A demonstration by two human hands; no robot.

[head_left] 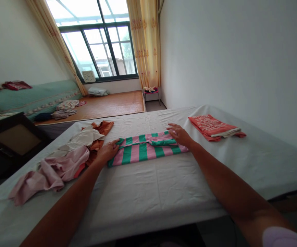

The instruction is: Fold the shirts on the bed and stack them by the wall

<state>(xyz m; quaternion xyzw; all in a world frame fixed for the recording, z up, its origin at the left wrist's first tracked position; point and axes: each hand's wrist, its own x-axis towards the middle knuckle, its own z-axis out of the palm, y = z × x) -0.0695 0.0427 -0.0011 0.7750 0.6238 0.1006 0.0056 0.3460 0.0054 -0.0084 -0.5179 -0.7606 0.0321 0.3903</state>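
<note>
- The folded pink-and-green striped garment lies on the white sheet, between the 2 hands.
- The left hand rests at its left end, fingers close together on the far corner; I cannot tell whether they grip the fabric.
- The right hand is over its right end, fingers loosely spread toward the far edge; I cannot tell whether the thumb pinches cloth.
- Its long axis runs left to right, the right end slightly farther off; the broad stripes cross it from near to far, and a rumpled fold runs lengthwise along its far half.
- Bare sheet stretches from its near side to the near edge of the sheet, with a narrower band on the far side.
- To the left, a pink garment, a cream garment and an orange garment lie heaped near the left hand.
- To the right, beyond a gap, lies a folded orange-red cloth with pale lettering.
</note>
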